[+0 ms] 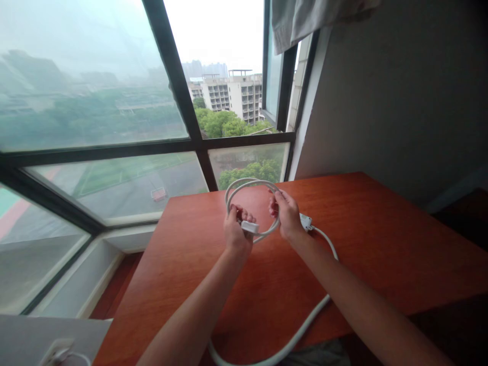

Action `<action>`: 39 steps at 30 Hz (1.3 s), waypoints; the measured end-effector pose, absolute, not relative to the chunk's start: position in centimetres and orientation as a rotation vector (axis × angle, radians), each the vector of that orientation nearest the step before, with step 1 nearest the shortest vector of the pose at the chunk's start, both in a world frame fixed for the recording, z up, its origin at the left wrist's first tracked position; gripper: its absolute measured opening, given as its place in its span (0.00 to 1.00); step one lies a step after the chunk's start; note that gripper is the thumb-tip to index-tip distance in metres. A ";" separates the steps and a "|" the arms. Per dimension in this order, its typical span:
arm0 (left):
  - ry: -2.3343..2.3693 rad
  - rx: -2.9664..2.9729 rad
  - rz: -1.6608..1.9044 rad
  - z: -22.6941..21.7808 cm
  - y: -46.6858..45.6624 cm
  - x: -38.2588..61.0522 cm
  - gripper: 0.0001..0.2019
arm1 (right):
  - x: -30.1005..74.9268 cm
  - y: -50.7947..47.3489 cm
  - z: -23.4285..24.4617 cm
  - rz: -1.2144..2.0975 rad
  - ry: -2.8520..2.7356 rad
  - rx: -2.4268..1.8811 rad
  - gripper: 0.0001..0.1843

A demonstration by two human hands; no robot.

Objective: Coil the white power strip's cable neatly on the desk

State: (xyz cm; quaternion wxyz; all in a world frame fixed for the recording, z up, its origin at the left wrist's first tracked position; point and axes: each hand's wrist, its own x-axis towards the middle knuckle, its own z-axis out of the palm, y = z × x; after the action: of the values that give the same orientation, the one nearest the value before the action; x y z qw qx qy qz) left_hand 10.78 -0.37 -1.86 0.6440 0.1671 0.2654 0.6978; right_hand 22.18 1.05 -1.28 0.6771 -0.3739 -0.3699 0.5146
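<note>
A white cable [249, 182] is bent into a couple of round loops above the table. My left hand [238, 231] is closed on the left side of the loops, and a white plug-like end [250, 226] rests against its palm and fingers. My right hand [286, 211] pinches the right side of the loops between thumb and fingers. Behind my right wrist lies a white block [305, 221], partly hidden, with a white cord [327, 239] leaving it. That cord passes under my right forearm and curves along the table's near edge toward my left arm.
The reddish-brown wooden table [381, 244] spreads beneath both arms. Dark-framed windows [198, 145] stand beyond it, one sash open, with a curtain [305, 20] above. A grey wall [381, 112] is at right. A white wall socket with a plug [59, 353] sits low at left.
</note>
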 end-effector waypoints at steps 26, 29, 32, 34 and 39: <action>0.976 1.315 1.283 -1.3 2.6 6.9 0.12 | 24.5 1.7 0.0 1.216 -1.038 -0.819 0.14; 0.923 1.202 1.285 -1.1 2.2 7.1 0.12 | 24.4 1.8 -0.1 1.217 -1.026 -0.818 0.14; 0.854 1.073 1.262 -0.8 2.0 7.3 0.12 | 24.4 1.9 0.0 1.227 -1.017 -0.812 0.14; 0.808 1.007 1.248 -0.6 1.8 7.3 0.13 | 24.4 1.9 0.0 1.237 -1.015 -0.798 0.14; 0.748 0.900 1.289 0.0 1.6 7.0 0.14 | 24.6 1.5 -0.4 1.286 -1.054 -0.751 0.15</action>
State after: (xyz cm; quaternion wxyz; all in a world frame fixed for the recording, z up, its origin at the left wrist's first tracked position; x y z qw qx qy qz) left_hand 7.04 1.61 0.01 0.6444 0.3952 0.3287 0.5662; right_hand 24.60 1.49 -0.42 0.6121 -0.3254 -0.4569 0.5574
